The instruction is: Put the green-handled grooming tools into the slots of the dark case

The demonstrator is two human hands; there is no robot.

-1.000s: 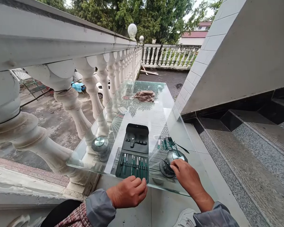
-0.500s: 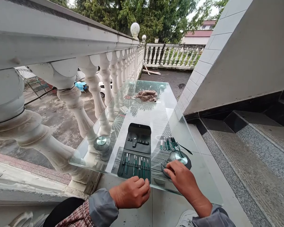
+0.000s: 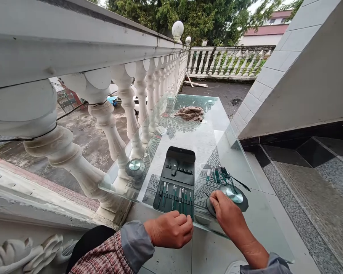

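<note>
An unfolded black manicure case (image 3: 177,177) lies on the glass table (image 3: 201,133), with several slim green-handled metal tools (image 3: 179,196) in the elastic loops of its near half. At its near right corner my left hand (image 3: 171,229) is closed, fingertips pinching the edge. My right hand (image 3: 228,213) is pinched shut on a thin dark pointed tool (image 3: 207,195), right of the case; most of this tool is hidden by the fingers. Just beyond that hand, nail clippers (image 3: 216,175), small scissors and other green-handled pieces (image 3: 225,174) lie in a row.
A crumpled brown cloth (image 3: 190,113) rests at the table's far end. Round metal discs (image 3: 135,164) top the legs under the glass. A white balustrade (image 3: 127,99) runs along the left, and stone steps (image 3: 311,198) rise on the right.
The view has turned slightly left, so everything sits further right in it. Less of the thin tool's tip shows beyond my right fingers. My left hand keeps its place at the case's corner.
</note>
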